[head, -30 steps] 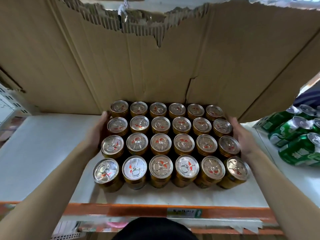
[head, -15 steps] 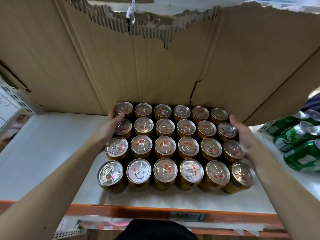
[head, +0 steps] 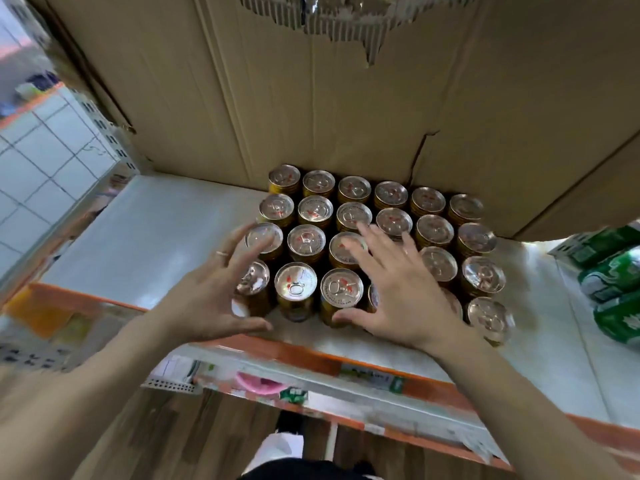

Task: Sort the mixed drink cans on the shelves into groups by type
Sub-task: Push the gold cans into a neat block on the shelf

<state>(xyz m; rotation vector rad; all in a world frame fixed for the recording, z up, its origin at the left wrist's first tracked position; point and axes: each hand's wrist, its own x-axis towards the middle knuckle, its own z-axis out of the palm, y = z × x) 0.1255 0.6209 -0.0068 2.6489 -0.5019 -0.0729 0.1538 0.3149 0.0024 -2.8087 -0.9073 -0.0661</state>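
**Ana:** Over the front rows of gold cans (head: 377, 244), both hands were spread wide. The left hand (head: 211, 299) had its fingers (head: 242, 252) fanned and its thumb stretched out low along the shelf edge, and it gripped nothing. A ring (head: 222, 252) showed on one finger.

**Ben:** And the right hand (head: 398, 289)?

**Ana:** Same story: palm down, fingers splayed above the can tops, thumb reaching toward the front of a can in the nearest row. That grip was loose too, with no can closed in it. I could not tell whether the fingertips touched the lids or hung just above them.

**Ben:** Where did the cans stand?

**Ana:** Upright in a tight block on the white shelf (head: 156, 230), six across and four deep, silver pull-tab lids up, gold sides showing at the front. The back row stood against the cardboard sheet (head: 311, 109), which was torn along its top edge and split near the right of the block. The two hands covered parts of the two nearest rows.

**Ben:** Anything off to the side?

**Ana:** Green cans (head: 613, 282) lay on their sides at the right end of the same shelf, apart from the gold block. The left half of the shelf was bare white. An orange rail (head: 311, 358) ran along the shelf front with a label strip (head: 370, 375) on it. Below that was a wood-patterned floor (head: 194, 434), and white tiles (head: 45, 161) showed at far left, blurred.
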